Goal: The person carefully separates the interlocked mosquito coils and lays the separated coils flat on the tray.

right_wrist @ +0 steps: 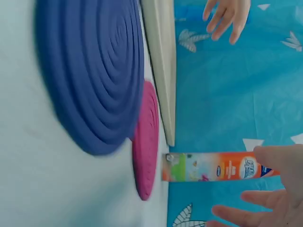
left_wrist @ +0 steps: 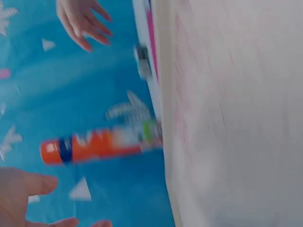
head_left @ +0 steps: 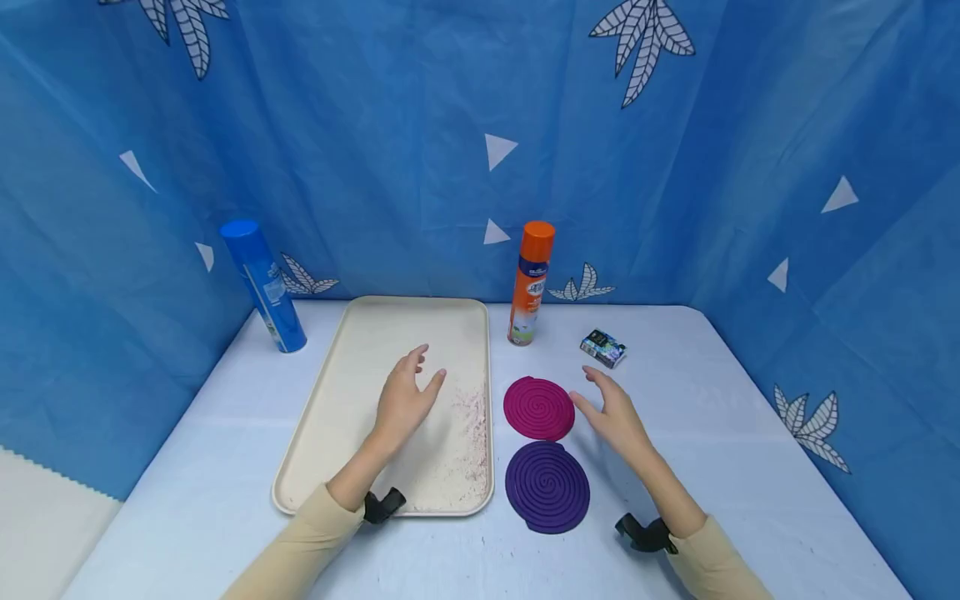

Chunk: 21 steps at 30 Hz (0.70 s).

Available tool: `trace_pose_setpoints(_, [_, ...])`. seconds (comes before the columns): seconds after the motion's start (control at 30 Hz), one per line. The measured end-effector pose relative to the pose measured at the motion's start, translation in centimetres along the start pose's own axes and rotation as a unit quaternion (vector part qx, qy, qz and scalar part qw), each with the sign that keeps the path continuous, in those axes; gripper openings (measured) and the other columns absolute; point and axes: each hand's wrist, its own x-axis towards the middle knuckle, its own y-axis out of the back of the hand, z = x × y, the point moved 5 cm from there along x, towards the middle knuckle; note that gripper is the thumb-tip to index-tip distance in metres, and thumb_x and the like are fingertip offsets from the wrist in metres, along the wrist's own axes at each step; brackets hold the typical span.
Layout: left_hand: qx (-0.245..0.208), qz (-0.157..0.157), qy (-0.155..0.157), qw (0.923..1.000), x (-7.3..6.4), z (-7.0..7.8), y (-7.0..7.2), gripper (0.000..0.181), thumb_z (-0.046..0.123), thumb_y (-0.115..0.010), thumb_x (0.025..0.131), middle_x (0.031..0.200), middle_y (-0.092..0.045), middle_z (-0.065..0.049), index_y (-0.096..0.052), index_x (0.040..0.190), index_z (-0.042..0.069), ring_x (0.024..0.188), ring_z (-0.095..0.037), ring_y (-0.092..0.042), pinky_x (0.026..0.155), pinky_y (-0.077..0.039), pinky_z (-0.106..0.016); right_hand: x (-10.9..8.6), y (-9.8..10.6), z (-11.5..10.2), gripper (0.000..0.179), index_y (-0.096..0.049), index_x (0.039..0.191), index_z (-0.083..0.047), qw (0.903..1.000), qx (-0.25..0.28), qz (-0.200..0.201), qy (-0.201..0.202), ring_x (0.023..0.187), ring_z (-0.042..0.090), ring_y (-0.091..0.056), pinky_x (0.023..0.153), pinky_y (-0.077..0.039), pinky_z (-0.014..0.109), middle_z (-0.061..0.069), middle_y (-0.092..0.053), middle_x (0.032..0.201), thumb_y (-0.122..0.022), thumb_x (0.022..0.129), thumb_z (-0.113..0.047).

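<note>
My left hand (head_left: 405, 400) hovers over the cream tray (head_left: 375, 333), fingers loosely bent and holding nothing. Above the table, my right hand (head_left: 617, 417) is just right of a magenta spiral coaster (head_left: 538, 408), its fingers relaxed and free of any object. A purple spiral coaster (head_left: 547, 487) lies in front of the magenta one, close against it. Behind them stands an orange spray can (head_left: 528, 287), also seen in the right wrist view, where the right hand (right_wrist: 270, 194) appears beside the can (right_wrist: 208, 166). A small patterned box (head_left: 603, 347) lies beyond the right fingertips.
A blue spray can (head_left: 264, 287) stands at the back left, beside the tray. Reddish specks mark the tray's right side. A blue curtain (head_left: 420, 150) with leaf prints hangs behind and along the sides of the white-covered table (head_left: 712, 417).
</note>
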Motion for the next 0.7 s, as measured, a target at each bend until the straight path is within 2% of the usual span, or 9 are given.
trace_pose_setpoints(0.07, [-0.049,-0.009,-0.001,0.9988,-0.8,0.8,-0.7,0.05,0.026,-0.061,0.093,0.121,-0.061,-0.018,-0.048,0.135,0.003,0.108,-0.03,-0.06,0.094,-0.051,-0.044,-1.0,-0.1,0.4,0.053,-0.045,0.137,0.001,0.9992,0.038,-0.007,-0.014,0.122,0.042,-0.051,0.099,-0.043,0.059,0.025,-0.056,0.131,-0.061,0.093,-0.024])
trace_pose_setpoints(0.13, [-0.09,-0.023,-0.001,0.9957,-1.7,1.7,-1.6,0.044,0.022,-0.062,0.092,0.111,-0.066,-0.016,-0.053,0.131,0.003,0.099,-0.027,-0.064,0.09,-0.054,-0.039,-2.1,-0.2,0.5,0.05,-0.048,0.134,0.002,0.9984,0.053,-0.002,-0.018,0.115,0.04,-0.056,0.094,-0.048,0.056,0.025,-0.06,0.124,-0.062,0.092,-0.021])
trace_pose_setpoints(0.2, [-0.113,-0.04,-0.001,0.9928,-2.8,2.5,-2.5,0.04,0.021,-0.062,0.091,0.103,-0.069,-0.013,-0.056,0.127,0.004,0.092,-0.023,-0.067,0.083,-0.056,-0.034,-3.2,-0.3,0.6,0.047,-0.05,0.13,0.004,0.9983,0.055,0.008,-0.019,0.105,0.037,-0.061,0.087,-0.053,0.051,0.024,-0.064,0.117,-0.064,0.09,-0.017])
trace_pose_setpoints(0.3, [-0.136,-0.089,-0.004,0.9867,-4.4,3.5,-3.9,0.04,0.023,-0.06,0.093,0.1,-0.07,-0.01,-0.055,0.128,0.006,0.087,-0.018,-0.068,0.074,-0.057,-0.026,-4.7,-0.6,0.8,0.045,-0.053,0.127,0.005,0.9976,0.059,0.018,-0.031,0.093,0.031,-0.064,0.076,-0.056,0.037,0.022,-0.067,0.11,-0.066,0.088,-0.014])
trace_pose_setpoints(0.4, [-0.14,-0.148,-0.024,0.9787,-6.1,4.3,-5.1,0.044,0.025,-0.056,0.095,0.097,-0.071,-0.011,-0.049,0.134,0.005,0.082,-0.017,-0.07,0.067,-0.055,-0.021,-6.0,-1.0,1.1,0.044,-0.055,0.125,0.004,0.9966,0.065,0.023,-0.046,0.087,0.024,-0.064,0.069,-0.054,0.026,0.021,-0.069,0.108,-0.067,0.086,-0.013])
trace_pose_setpoints(0.5, [-0.136,-0.205,-0.04,0.9685,-7.5,4.7,-6.2,0.051,0.028,-0.053,0.096,0.095,-0.072,-0.015,-0.043,0.139,0.003,0.079,-0.019,-0.071,0.065,-0.054,-0.021,-7.1,-1.5,1.3,0.043,-0.056,0.124,0.004,0.9955,0.073,0.022,-0.056,0.083,0.015,-0.062,0.066,-0.052,0.021,0.019,-0.07,0.107,-0.068,0.086,-0.012])
trace_pose_setpoints(0.6, [-0.124,-0.236,-0.046,0.9626,-8.6,4.9,-7.2,0.058,0.031,-0.054,0.095,0.102,-0.071,-0.02,-0.037,0.142,0.001,0.087,-0.025,-0.071,0.07,-0.058,-0.027,-7.9,-1.6,1.5,0.043,-0.056,0.124,0.003,0.9941,0.084,0.02,-0.066,0.082,0.009,-0.06,0.066,-0.051,0.02,0.019,-0.07,0.107,-0.067,0.086,-0.012])
trace_pose_setpoints(0.7, [-0.113,-0.248,-0.041,0.9613,-9.5,5.0,-7.9,0.064,0.034,-0.055,0.094,0.117,-0.065,-0.025,-0.033,0.145,0.002,0.1,-0.031,-0.068,0.079,-0.059,-0.039,-8.7,-1.7,1.5,0.044,-0.056,0.125,0.004,0.9926,0.091,0.013,-0.08,0.083,0.008,-0.061,0.066,-0.051,0.019,0.019,-0.07,0.107,-0.067,0.087,-0.012])
